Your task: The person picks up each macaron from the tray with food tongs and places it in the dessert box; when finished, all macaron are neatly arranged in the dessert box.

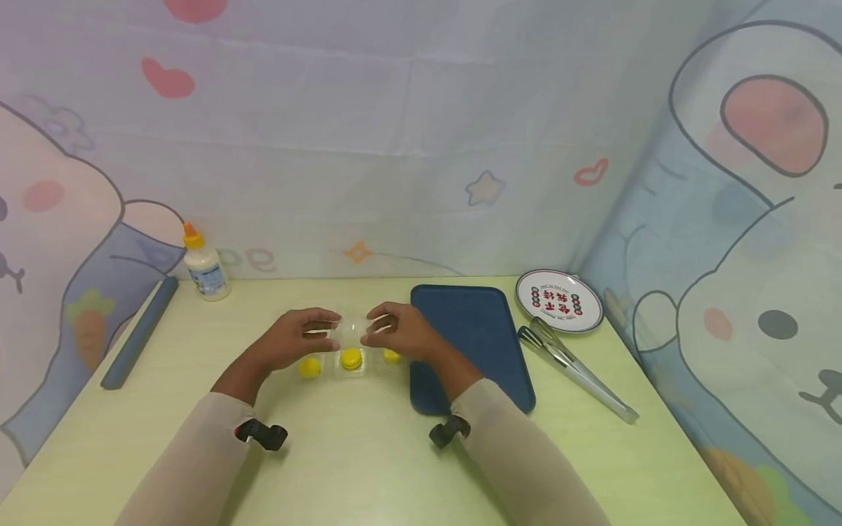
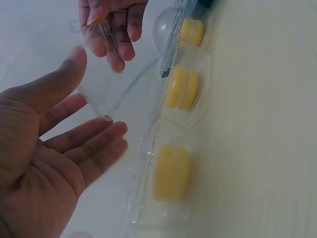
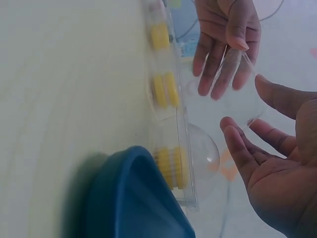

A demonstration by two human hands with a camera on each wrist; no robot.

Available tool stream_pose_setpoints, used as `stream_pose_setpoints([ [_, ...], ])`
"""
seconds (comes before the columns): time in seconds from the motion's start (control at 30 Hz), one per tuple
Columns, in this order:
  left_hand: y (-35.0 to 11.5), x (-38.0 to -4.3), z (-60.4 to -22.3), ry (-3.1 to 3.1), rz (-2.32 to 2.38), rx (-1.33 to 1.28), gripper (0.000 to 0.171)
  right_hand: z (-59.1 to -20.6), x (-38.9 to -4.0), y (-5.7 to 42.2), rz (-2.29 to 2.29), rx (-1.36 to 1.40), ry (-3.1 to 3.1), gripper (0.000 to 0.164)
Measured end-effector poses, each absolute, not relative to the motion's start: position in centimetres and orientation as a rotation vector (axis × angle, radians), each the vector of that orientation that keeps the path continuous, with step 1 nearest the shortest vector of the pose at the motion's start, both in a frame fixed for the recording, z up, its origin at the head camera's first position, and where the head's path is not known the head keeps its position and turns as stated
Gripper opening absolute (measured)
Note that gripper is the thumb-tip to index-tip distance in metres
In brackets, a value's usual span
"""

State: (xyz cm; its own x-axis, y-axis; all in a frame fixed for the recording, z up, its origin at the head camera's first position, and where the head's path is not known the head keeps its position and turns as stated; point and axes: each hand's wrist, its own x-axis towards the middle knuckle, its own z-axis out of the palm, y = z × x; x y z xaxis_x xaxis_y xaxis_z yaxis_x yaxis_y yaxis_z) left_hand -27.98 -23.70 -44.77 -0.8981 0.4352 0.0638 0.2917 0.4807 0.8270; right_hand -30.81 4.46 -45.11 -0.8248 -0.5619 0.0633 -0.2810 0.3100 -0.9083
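Note:
Three yellow macarons sit in a row in clear plastic packs: one on the left (image 1: 309,367), one in the middle (image 1: 351,358) and one on the right (image 1: 392,356). Just above the middle one, a clear plastic lid (image 1: 351,330) spans the space between both hands. My left hand (image 1: 299,337) holds the lid's left side between thumb and fingers. Opposite it, the right hand (image 1: 404,332) grips the other side the same way. A clear dome (image 3: 205,151) bulges over the right macaron in the right wrist view. The lid's transparency hides parts of its outline.
A blue tray (image 1: 470,343) lies right of the packs, under the right forearm. Further right are metal tongs (image 1: 579,372) and a white plate (image 1: 559,318) with red lettering. At the back left stand a glue bottle (image 1: 207,272) and a grey-blue roll (image 1: 140,334).

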Motion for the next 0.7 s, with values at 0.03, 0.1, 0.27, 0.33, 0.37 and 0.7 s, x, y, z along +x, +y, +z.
stream_pose_setpoints([
  [0.03, -23.7, -27.9, -44.8, 2.577, 1.373, 0.645, 0.059, -45.1, -30.7, 4.4, -1.528, -0.773, 2.308, 0.051],
  [0.1, -23.8, -27.7, -44.8, 2.607, 1.328, 0.673, 0.06, -45.2, -30.5, 4.3, -1.518, -0.797, 2.33, 0.051],
  [0.27, -23.8, -27.0, -44.8, 2.698, 1.247, 0.687, 0.061, -45.5, -29.9, 4.1, -1.396, -0.828, 2.5, 0.052],
  [0.33, -23.8, -26.8, -44.9, 2.733, 1.219, 0.662, 0.062, -45.6, -29.6, 4.0, -1.358, -0.809, 2.548, 0.053],
  [0.37, -23.8, -26.6, -45.0, 2.748, 1.203, 0.654, 0.062, -45.6, -29.5, 4.0, -1.343, -0.802, 2.567, 0.053],
  [0.7, -23.8, -25.8, -46.5, 2.85, 1.118, 0.693, 0.061, -46.4, -28.5, 3.0, -1.233, -0.759, 2.654, 0.054],
])
